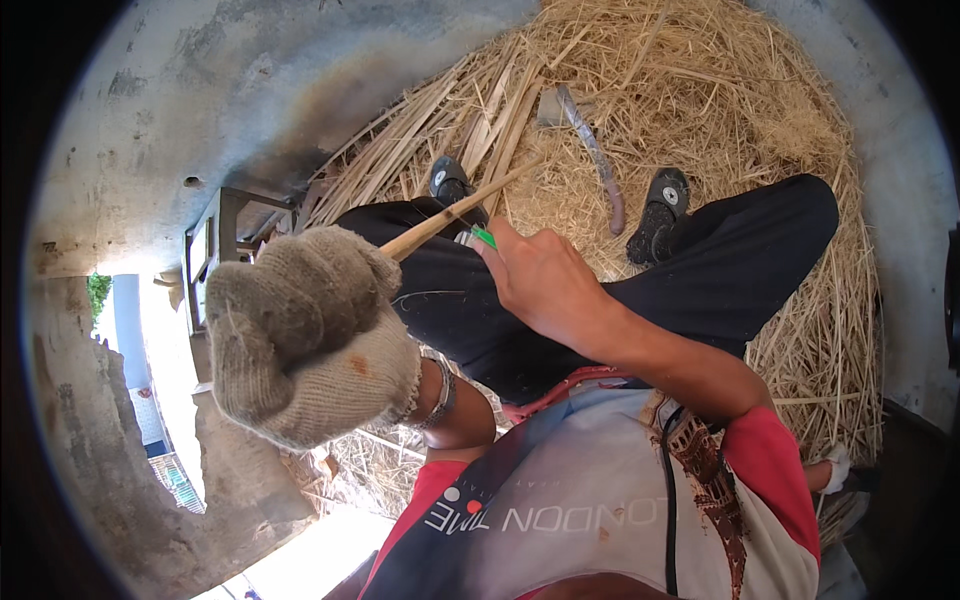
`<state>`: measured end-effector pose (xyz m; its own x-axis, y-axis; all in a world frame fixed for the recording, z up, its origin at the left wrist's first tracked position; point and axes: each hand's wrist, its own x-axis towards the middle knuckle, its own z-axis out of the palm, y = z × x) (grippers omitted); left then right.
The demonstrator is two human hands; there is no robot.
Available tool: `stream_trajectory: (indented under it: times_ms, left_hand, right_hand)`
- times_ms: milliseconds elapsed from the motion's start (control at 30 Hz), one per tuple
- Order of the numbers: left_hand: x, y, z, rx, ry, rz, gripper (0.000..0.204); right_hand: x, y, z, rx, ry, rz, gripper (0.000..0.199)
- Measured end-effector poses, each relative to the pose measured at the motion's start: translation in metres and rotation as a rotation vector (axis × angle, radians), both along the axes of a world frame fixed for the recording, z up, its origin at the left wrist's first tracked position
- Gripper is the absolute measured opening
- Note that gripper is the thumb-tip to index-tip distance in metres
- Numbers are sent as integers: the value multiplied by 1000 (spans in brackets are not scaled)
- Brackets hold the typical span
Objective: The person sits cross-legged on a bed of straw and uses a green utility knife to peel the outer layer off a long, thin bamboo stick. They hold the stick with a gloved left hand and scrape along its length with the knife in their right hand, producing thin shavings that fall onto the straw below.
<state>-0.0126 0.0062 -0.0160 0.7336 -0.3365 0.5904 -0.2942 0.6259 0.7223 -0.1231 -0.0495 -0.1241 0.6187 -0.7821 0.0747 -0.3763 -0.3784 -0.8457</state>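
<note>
Over my lap, my left hand [305, 335] sits raised and close to the camera, in a knitted grey-beige glove, fist curled tight. Its grip is closed around the near end of a thin cane [455, 213], which slants up and away from the glove toward the straw [690, 90] beyond my knees. A metal bangle [440, 392] rings my left wrist just behind the glove's cuff.

My right hand [545, 280] is bare, reaching across my black trousers [740, 260] to the cane's middle. Its fingers close narrowly on a small green tool [484, 237], pressed against the cane just beside my left knee. Only a sliver of green shows; I cannot tell what kind of tool it is, since my fingers cover the rest.

The glove hides the cane's near end, and its far tip blends into the loose stalks past my left shoe [450, 183]. My right shoe [660, 212] rests on the straw, well apart from the cane. Between the shoes and farther out lies a sickle [595, 155], its curved blade on the straw and its handle end pointing toward my right shoe.

Left of the glove, a low metal frame [225, 235] stands against the concrete wall [250, 70], partly cut off by my hand. My shirt [600, 510] is grey with red sleeves and bears white lettering across the chest, below my hands.
</note>
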Motion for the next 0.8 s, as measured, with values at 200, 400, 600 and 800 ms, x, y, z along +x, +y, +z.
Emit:
stream_trajectory:
  times_ms: [200,400,600,800]
  left_hand:
    - [-1,10,-11,-51,39,41,23]
    - [2,10,-13,-65,36,62,23]
    - [3,8,-17,-86,32,56,25]
    - [5,-1,-18,-103,35,6,26]
  right_hand:
    - [3,-1,-30,-42,72,-87,26]
    - [3,8,0,12,9,12,26]
    - [-6,-19,-68,-14,111,-50,24]
    - [4,-29,-82,-24,93,-75,25]
